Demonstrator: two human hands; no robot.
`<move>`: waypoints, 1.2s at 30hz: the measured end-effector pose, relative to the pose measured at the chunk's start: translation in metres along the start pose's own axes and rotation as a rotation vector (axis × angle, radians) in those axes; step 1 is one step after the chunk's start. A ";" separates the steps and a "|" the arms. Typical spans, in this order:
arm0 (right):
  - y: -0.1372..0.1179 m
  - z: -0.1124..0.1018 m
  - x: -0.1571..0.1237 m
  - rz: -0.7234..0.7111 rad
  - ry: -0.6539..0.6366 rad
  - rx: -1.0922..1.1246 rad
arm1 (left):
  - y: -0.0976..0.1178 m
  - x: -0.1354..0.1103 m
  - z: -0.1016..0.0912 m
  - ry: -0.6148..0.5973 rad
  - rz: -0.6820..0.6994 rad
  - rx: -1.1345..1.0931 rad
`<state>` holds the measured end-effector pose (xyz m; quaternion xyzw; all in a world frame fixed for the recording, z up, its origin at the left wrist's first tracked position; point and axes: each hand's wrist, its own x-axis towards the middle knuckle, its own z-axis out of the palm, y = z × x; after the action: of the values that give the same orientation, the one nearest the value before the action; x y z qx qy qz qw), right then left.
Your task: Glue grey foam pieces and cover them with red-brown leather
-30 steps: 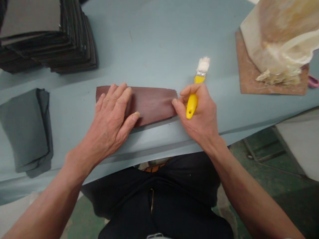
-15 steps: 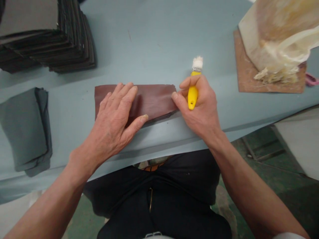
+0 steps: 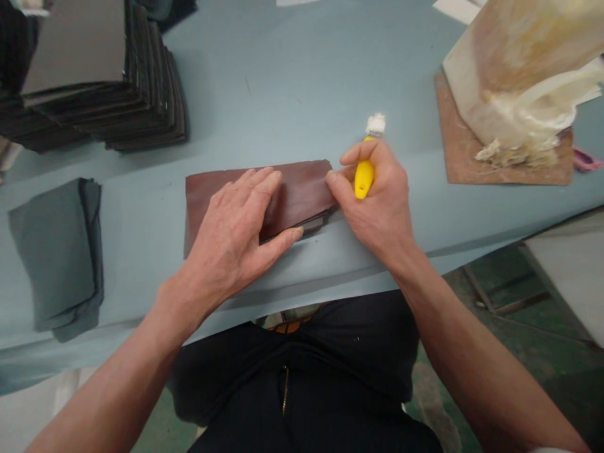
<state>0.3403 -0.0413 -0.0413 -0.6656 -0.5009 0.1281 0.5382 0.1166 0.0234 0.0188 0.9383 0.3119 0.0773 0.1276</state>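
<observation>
A brown leather-like piece (image 3: pixel 302 195) lies on the table in front of me, with dark layers showing under its near edge. My left hand (image 3: pixel 240 233) rests flat across it, fingers stretched and thumb along the near edge. At its right end, my right hand (image 3: pixel 377 195) has thumb and index finger at the corner, seemingly pinching it. That same hand holds a paintbrush (image 3: pixel 364 176) with a yellow handle; its whitish bristles point away from me. The palm side of the right hand is hidden.
Tall stacks of dark sheets (image 3: pixel 151 94) stand at the back left. Nearer lie grey-green pieces (image 3: pixel 56 251). A glue-crusted whitish container (image 3: pixel 476 94) sits on a brown board (image 3: pixel 457 157) at the right, beside a pink object (image 3: pixel 586 160). The table's near edge (image 3: pixel 330 296) runs before my body.
My left hand has slid a little to the right over the brown piece. The piece's right end is tilted slightly up, and more dark layers show beneath. The camera view has shifted slightly.
</observation>
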 end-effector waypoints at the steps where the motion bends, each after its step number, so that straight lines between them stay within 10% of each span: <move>1: 0.001 0.000 0.001 -0.007 0.006 -0.017 | 0.000 0.002 0.001 -0.003 -0.002 -0.001; 36: -0.011 -0.003 -0.005 0.141 0.013 0.288 | -0.008 0.036 0.003 -0.045 0.102 -0.063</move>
<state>0.3342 -0.0476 -0.0324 -0.6158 -0.4261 0.2317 0.6209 0.1415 0.0503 0.0157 0.9501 0.2580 0.0726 0.1598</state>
